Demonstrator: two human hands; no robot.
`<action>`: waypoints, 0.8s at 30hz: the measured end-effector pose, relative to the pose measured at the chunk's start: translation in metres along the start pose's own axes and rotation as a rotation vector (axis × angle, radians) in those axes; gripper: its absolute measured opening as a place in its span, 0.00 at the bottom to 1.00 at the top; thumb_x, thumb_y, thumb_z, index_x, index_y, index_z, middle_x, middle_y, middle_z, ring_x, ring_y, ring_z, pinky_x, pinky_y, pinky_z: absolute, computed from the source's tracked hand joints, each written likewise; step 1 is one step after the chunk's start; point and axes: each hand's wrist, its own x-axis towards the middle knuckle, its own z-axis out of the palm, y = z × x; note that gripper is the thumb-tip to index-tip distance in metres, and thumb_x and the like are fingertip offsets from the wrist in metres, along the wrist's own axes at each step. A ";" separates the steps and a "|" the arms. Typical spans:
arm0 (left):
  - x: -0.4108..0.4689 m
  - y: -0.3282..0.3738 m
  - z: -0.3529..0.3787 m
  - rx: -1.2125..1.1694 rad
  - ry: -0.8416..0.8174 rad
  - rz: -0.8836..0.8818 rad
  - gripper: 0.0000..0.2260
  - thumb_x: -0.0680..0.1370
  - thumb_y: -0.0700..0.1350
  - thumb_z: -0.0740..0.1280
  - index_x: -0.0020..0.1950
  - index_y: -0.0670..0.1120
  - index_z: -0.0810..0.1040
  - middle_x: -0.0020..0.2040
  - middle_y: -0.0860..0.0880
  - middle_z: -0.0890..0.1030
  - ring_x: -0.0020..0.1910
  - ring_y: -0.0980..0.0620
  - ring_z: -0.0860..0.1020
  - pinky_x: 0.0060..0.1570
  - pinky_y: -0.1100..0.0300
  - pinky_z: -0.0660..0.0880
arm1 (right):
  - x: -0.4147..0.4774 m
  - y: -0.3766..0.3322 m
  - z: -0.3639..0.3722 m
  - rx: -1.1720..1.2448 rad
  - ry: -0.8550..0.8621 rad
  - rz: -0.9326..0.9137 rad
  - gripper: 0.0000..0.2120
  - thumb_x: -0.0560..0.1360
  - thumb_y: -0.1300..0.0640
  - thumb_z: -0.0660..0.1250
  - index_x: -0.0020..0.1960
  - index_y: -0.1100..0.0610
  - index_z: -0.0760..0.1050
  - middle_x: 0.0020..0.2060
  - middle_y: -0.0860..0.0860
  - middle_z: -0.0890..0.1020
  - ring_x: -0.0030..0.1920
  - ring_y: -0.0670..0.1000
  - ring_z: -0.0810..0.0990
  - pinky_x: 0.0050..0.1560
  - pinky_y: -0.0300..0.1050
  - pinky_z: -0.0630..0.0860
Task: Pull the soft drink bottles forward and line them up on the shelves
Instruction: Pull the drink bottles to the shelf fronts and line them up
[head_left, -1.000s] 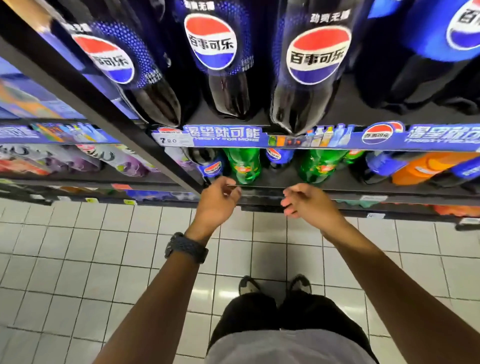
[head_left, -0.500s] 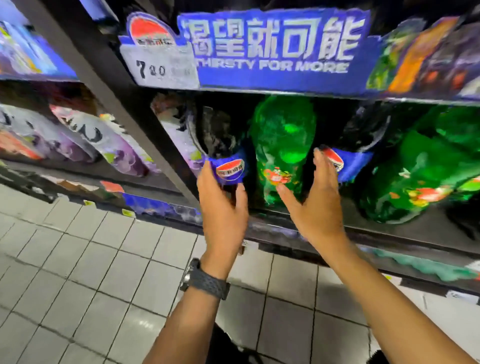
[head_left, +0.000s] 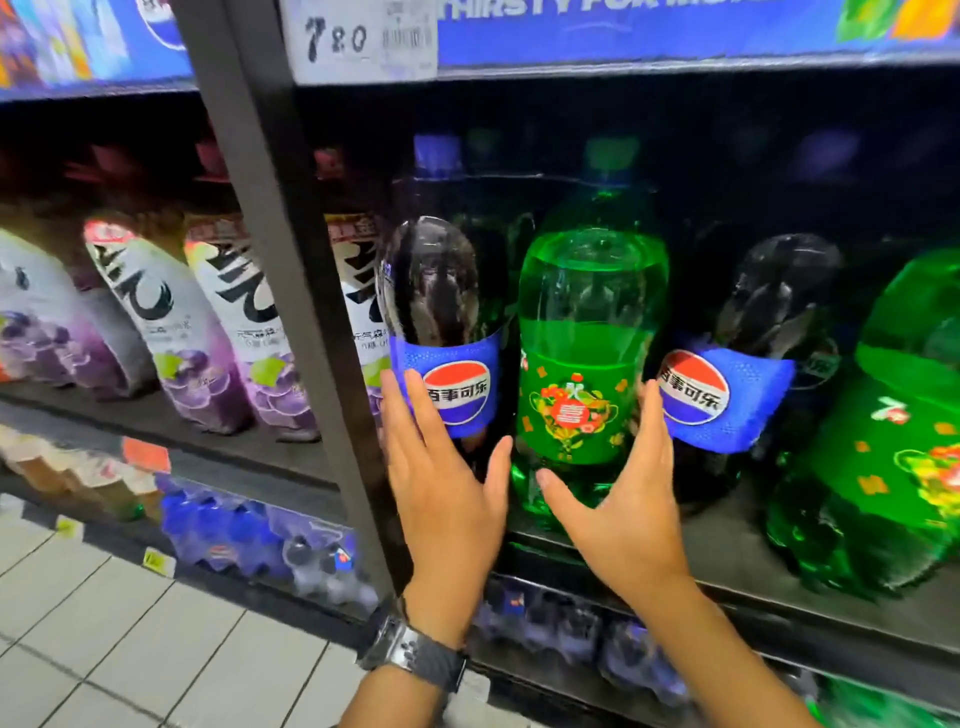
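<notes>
A green soda bottle (head_left: 587, 338) stands on the dark shelf (head_left: 727, 561) between two dark cola bottles with blue labels, one to the left (head_left: 441, 322) and one to the right (head_left: 748, 364). Another green bottle (head_left: 898, 426) stands at the far right. My left hand (head_left: 441, 499) is open with straight fingers against the left cola bottle's lower part. My right hand (head_left: 623, 504) is open too, its fingers reaching up beside the green bottle's right side and its thumb in front of the bottle's base. More bottle caps show dimly behind.
A dark upright post (head_left: 291, 291) divides this bay from the left bay, where purple-and-white bottles (head_left: 218, 332) lean on a shelf. A blue price strip with a 7.80 tag (head_left: 363, 39) runs overhead. Blue bottle packs (head_left: 249, 530) sit on the lowest level above the tiled floor (head_left: 104, 649).
The camera has dropped and come closer to the lower shelf. Both hands have gone from the shelf edge in to the bottles and now flank the green bottle.
</notes>
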 end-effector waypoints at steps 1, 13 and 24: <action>0.000 -0.001 0.002 0.011 0.013 -0.007 0.46 0.73 0.56 0.70 0.79 0.45 0.44 0.79 0.42 0.48 0.78 0.45 0.50 0.73 0.45 0.58 | -0.001 0.002 -0.001 0.014 -0.009 0.004 0.56 0.60 0.40 0.74 0.76 0.41 0.41 0.74 0.38 0.55 0.74 0.43 0.56 0.71 0.49 0.62; 0.011 -0.017 0.007 -0.184 0.018 -0.113 0.53 0.64 0.53 0.79 0.78 0.54 0.47 0.78 0.52 0.57 0.76 0.54 0.57 0.71 0.54 0.61 | -0.014 0.010 0.009 0.049 0.020 0.036 0.51 0.61 0.35 0.71 0.73 0.32 0.42 0.68 0.24 0.54 0.68 0.28 0.54 0.62 0.38 0.61; 0.022 -0.025 0.007 -0.378 -0.104 -0.134 0.53 0.63 0.53 0.77 0.77 0.60 0.44 0.77 0.59 0.56 0.75 0.57 0.57 0.72 0.45 0.60 | -0.012 -0.011 0.006 -0.146 0.087 0.013 0.56 0.62 0.36 0.72 0.75 0.43 0.37 0.75 0.43 0.54 0.73 0.45 0.53 0.71 0.49 0.60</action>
